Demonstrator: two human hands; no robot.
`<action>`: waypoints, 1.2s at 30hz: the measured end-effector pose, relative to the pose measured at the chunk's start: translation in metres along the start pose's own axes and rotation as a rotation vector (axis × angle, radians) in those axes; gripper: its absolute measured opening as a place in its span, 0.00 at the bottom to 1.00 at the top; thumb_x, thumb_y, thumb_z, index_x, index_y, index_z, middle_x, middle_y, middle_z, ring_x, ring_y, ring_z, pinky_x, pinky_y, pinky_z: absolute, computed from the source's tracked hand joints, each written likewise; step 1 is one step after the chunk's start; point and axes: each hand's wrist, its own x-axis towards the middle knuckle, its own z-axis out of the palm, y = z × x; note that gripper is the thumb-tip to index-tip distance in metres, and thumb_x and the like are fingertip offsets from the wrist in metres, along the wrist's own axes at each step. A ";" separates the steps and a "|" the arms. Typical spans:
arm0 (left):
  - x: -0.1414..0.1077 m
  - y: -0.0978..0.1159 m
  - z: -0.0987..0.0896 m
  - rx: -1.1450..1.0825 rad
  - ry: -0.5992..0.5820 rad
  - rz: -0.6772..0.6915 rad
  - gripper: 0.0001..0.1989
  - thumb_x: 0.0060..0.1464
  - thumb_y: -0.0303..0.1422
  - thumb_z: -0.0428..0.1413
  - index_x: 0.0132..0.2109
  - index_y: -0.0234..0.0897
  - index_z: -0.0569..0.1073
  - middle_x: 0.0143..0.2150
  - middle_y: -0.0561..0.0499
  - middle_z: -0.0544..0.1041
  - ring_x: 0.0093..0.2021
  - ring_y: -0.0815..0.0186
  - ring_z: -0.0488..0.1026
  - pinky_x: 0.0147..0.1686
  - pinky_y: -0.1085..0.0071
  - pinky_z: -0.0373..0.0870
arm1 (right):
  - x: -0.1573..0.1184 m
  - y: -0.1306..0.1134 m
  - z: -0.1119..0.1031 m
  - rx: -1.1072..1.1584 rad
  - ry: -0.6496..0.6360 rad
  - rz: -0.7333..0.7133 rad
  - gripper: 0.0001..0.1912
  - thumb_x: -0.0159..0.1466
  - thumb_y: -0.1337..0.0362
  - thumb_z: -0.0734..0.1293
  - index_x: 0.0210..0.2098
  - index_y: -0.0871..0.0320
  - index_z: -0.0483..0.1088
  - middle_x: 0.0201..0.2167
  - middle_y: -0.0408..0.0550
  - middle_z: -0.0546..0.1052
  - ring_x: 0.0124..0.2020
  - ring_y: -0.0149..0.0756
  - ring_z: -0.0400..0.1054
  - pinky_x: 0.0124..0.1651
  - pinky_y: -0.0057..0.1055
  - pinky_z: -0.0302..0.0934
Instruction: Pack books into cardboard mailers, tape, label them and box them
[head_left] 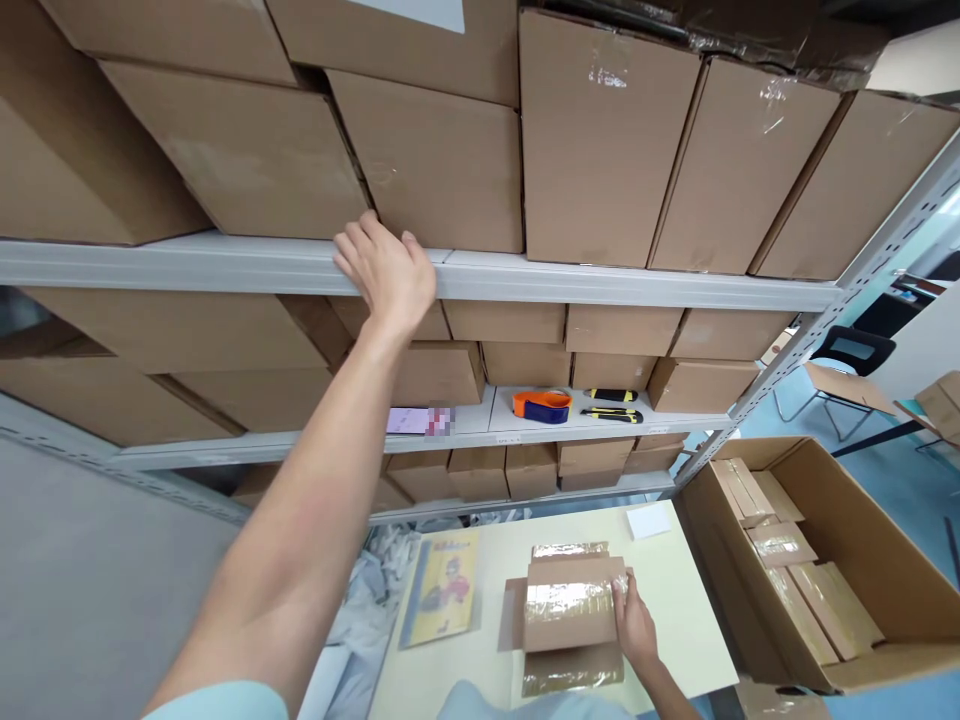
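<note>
Over the bench, a box is held by the right hand, its tape laid left to right, long side unclear. The shelf is touched by the spread left hand.

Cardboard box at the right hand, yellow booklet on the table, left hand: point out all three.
Cardboard box (571, 604): head view, on the shiny tape across its upper face.
Yellow booklet (441, 590): head view, middle of its cover.
Left hand (387, 272): head view, back of the hand.
</note>
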 end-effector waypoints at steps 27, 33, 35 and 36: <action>-0.099 0.035 -0.031 0.063 0.021 0.128 0.29 0.73 0.35 0.54 0.72 0.20 0.59 0.76 0.31 0.62 0.78 0.51 0.53 0.77 0.39 0.45 | -0.008 -0.012 -0.005 0.060 0.026 0.004 0.44 0.74 0.33 0.49 0.72 0.60 0.63 0.67 0.64 0.75 0.68 0.59 0.71 0.67 0.47 0.67; -0.438 -0.041 -0.018 0.069 -0.506 -0.265 0.35 0.66 0.52 0.47 0.75 0.46 0.64 0.74 0.36 0.70 0.78 0.38 0.59 0.75 0.35 0.54 | 0.003 0.004 0.016 0.155 0.063 -0.004 0.45 0.71 0.32 0.48 0.71 0.56 0.63 0.70 0.61 0.73 0.71 0.59 0.69 0.70 0.50 0.66; -0.541 -0.075 -0.018 0.149 -0.654 -0.526 0.45 0.57 0.59 0.49 0.78 0.56 0.56 0.77 0.44 0.67 0.78 0.35 0.57 0.74 0.34 0.57 | 0.007 0.006 0.021 0.180 0.071 0.020 0.45 0.70 0.31 0.49 0.71 0.53 0.64 0.68 0.60 0.75 0.69 0.60 0.70 0.68 0.51 0.68; -0.581 -0.088 -0.019 0.171 -0.713 -0.607 0.49 0.52 0.61 0.51 0.79 0.61 0.52 0.78 0.48 0.65 0.78 0.35 0.56 0.73 0.35 0.59 | 0.008 0.008 0.023 0.184 0.069 0.038 0.45 0.69 0.30 0.49 0.71 0.53 0.64 0.67 0.60 0.76 0.68 0.61 0.71 0.68 0.52 0.68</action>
